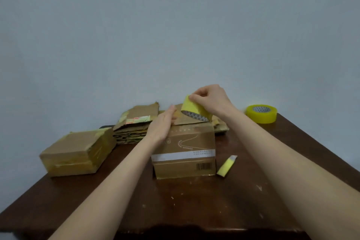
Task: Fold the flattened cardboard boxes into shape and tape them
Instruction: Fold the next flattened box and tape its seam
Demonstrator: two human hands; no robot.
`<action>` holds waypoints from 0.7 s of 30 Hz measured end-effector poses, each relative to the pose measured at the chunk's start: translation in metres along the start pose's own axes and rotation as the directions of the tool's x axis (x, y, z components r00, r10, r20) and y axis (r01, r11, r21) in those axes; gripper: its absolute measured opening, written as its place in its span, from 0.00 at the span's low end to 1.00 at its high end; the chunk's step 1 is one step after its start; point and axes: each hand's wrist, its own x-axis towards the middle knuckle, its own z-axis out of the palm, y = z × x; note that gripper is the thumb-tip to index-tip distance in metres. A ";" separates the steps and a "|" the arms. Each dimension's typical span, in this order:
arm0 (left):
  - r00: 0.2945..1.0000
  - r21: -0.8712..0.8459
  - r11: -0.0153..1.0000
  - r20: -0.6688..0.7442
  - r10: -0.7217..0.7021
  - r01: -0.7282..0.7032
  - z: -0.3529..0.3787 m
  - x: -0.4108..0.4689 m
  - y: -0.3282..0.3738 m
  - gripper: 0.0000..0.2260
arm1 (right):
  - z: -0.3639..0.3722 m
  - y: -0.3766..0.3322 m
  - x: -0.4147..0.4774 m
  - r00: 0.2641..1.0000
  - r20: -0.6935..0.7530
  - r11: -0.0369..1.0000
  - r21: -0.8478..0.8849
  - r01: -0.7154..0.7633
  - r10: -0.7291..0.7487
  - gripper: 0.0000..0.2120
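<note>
Bare left hand (162, 124) and right hand (211, 99) on bare forearms (282, 154).

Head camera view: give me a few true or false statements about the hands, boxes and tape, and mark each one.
1. The right hand pinches yellow tape above the upright box. True.
2. The left hand grips the spare tape roll. False: that roll sits alone at the far right of the table; the left hand lies open against the box top.
3. A taped box lies left of the upright box. True.
4. The flattened cardboard stack lies nearer the camera than the upright box. False: it lies behind, toward the wall.
</note>
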 end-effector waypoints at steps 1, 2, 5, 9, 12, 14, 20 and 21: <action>0.999 -0.176 0.983 -0.006 -0.047 0.045 -0.002 0.001 0.002 0.27 | 0.008 -0.005 0.005 0.998 0.054 0.999 -0.047 0.016 -0.014 0.11; 0.997 -0.305 0.950 -0.002 -0.071 0.067 -0.005 0.001 0.004 0.24 | 0.015 -0.008 0.009 0.996 0.087 0.997 -0.069 0.026 -0.020 0.11; 0.996 -0.338 0.940 -0.092 0.009 -0.040 -0.008 -0.002 0.006 0.15 | 0.030 -0.013 0.016 0.993 0.112 0.994 -0.098 0.052 -0.041 0.11; 0.958 -0.444 0.892 -0.282 -0.051 -0.083 -0.005 -0.002 -0.001 0.06 | 0.038 -0.019 0.024 0.993 0.115 0.984 -0.174 0.041 -0.021 0.24; 0.948 -0.440 0.895 -0.308 -0.078 -0.070 -0.003 0.003 0.000 0.04 | 0.037 -0.015 0.027 0.985 0.163 0.993 -0.088 0.080 -0.065 0.22; 0.935 -0.427 0.903 -0.340 -0.104 -0.055 -0.005 0.007 -0.003 0.06 | 0.030 -0.006 0.024 0.960 0.261 0.993 -0.037 0.111 -0.098 0.10; 0.898 -0.362 0.932 -0.418 -0.134 -0.029 -0.010 0.013 -0.014 0.07 | 0.024 0.012 0.013 0.949 0.276 0.980 -0.077 0.182 -0.155 0.24; 0.894 -0.365 0.931 -0.424 -0.144 -0.023 -0.010 0.012 -0.014 0.07 | 0.025 0.008 0.015 0.957 0.229 0.981 -0.042 0.192 -0.177 0.23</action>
